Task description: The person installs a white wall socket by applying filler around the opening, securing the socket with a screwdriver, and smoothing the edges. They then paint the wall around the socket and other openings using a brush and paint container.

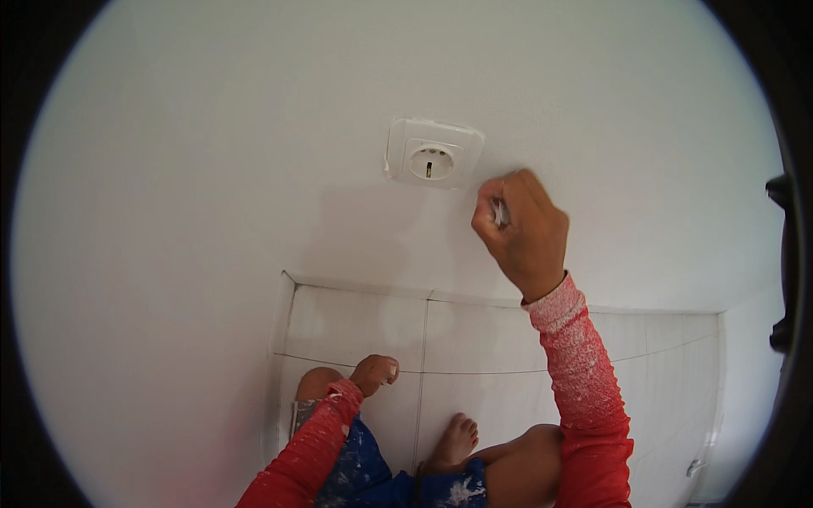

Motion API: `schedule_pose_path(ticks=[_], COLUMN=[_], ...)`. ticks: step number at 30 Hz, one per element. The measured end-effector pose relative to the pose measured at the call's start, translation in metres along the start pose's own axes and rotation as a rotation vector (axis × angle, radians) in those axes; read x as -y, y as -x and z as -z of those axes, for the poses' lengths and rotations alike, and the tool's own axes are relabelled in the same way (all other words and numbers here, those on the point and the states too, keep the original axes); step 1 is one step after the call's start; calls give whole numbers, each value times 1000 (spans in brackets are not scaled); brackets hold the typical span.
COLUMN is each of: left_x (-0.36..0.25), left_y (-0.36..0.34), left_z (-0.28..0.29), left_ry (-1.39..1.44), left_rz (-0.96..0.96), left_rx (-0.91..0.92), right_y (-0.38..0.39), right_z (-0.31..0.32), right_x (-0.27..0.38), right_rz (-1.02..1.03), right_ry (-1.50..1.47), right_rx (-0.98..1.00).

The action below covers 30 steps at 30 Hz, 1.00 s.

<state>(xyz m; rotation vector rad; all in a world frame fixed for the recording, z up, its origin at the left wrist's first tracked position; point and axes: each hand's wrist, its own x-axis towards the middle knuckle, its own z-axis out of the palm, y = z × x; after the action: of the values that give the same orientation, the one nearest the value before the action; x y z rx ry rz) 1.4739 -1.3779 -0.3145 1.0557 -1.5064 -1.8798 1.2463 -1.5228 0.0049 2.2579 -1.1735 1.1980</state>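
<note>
A square white wall socket is set in the pale wall, its round recess facing me. White smears run along its frame edges. Just below and right of it, my right hand is closed in a fist close to the wall. Something small and whitish shows inside the curled fingers, too hidden to name. My left hand is lower down, beside my bent left knee, with its fingers curled in. A bit of white shows at its fingertips; whether it is paint or a small object cannot be made out.
The white wall fills most of the view. Below it lies a floor of large pale tiles with dark joints. My bare foot rests on the tiles, under paint-spattered blue shorts. A metal handle shows at the lower right.
</note>
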Motion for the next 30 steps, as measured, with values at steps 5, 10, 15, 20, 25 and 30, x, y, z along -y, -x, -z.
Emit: schedule_pose_path(ticks=[5, 10, 15, 20, 25, 30], left_x=[4, -8, -21, -27, -43, -54], left_y=[-1, 0, 13, 17, 22, 27], left_z=[-3, -23, -25, -12, -8, 18], left_ry=[-346, -450, 172, 305, -683, -838], left_rz=[-47, -294, -104, -104, -48, 164], left_rx=[-8, -264, -259, -52, -455, -630], right_y=[65, 117, 130, 124, 96, 68], right_z=[-21, -41, -55, -50, -43, -14], right_x=[12, 32, 31, 21, 15, 17], right_rz=[-217, -243, -634, -839, -709, -636], right_ry=[-212, -403, -665, -781, -925, -985], right_rx=[590, 891, 522, 557, 516, 533])
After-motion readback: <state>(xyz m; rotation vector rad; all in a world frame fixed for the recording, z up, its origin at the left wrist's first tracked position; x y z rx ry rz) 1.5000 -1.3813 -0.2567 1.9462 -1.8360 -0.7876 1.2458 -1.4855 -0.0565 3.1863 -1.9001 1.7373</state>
